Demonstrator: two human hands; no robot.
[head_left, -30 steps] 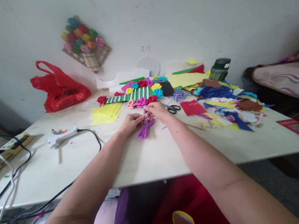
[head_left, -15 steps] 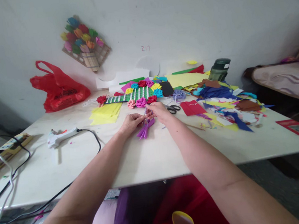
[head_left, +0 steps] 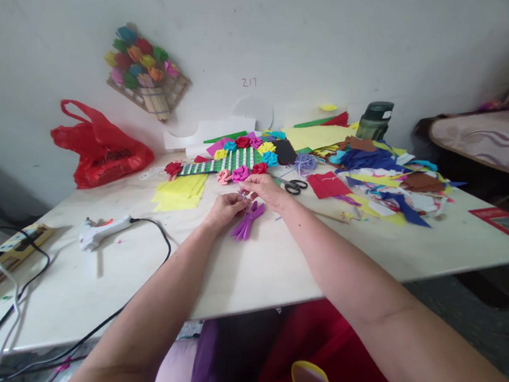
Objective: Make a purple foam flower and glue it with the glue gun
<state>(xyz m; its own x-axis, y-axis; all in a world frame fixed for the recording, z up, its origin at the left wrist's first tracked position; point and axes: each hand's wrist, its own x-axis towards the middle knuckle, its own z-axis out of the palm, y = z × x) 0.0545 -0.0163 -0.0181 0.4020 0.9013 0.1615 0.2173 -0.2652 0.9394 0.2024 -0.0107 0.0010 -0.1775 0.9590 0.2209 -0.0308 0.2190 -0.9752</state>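
Strips of purple folded paper (head_left: 247,221) fan out below my fingers, gathered at their upper end. My left hand (head_left: 226,209) is closed in a pinch on that gathered end. Just right of it and slightly higher, my right hand (head_left: 263,190) pinches a thin pale-purple yarn strand by the bunch; the fingers partly hide it. Behind both hands lies a green guitar-shaped craft (head_left: 244,158) with white strips, edged with colourful paper roses. Black-handled scissors (head_left: 296,187) rest right of my right hand, near a ball of lavender yarn (head_left: 305,162).
A white glue gun (head_left: 103,233) with a black cord lies left, near a power strip (head_left: 11,258). Yellow paper sheets (head_left: 180,193), a red plastic bag (head_left: 103,150), a pile of paper scraps (head_left: 390,175) and a green bottle (head_left: 375,121) surround the work area.
My right hand has shifted slightly left, toward my left hand, and more of the scissors shows. The purple paper bunch has tilted a little.
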